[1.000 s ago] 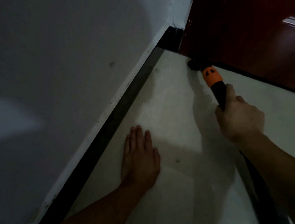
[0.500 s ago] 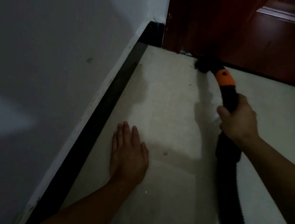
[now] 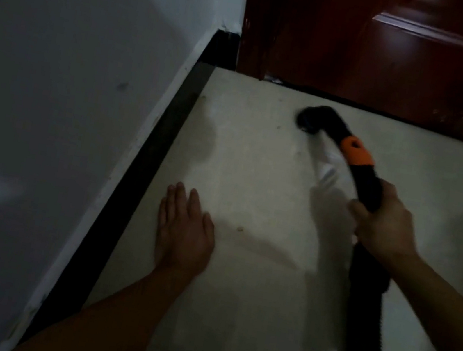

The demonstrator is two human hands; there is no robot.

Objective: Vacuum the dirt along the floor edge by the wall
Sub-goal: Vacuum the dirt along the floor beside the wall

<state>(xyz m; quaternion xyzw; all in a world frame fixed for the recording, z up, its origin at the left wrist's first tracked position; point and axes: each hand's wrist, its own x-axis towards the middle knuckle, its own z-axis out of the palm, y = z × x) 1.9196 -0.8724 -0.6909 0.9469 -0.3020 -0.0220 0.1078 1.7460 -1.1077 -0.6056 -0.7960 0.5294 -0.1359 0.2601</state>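
Firmly, right hand point(image 3: 383, 228) grips vacuum hose point(image 3: 368, 186) — nozzle point(image 3: 313, 120) ahead.

Two bare forearms point(image 3: 116, 309) lead to a bare left grip point(image 3: 185, 235) and a bare right grip point(image 3: 383, 228), each showing knuckles and fingers, dim in low light.

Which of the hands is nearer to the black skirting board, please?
Left. The left hand lies flat on the floor close beside the skirting board; the right hand grips the vacuum hose farther out from it.
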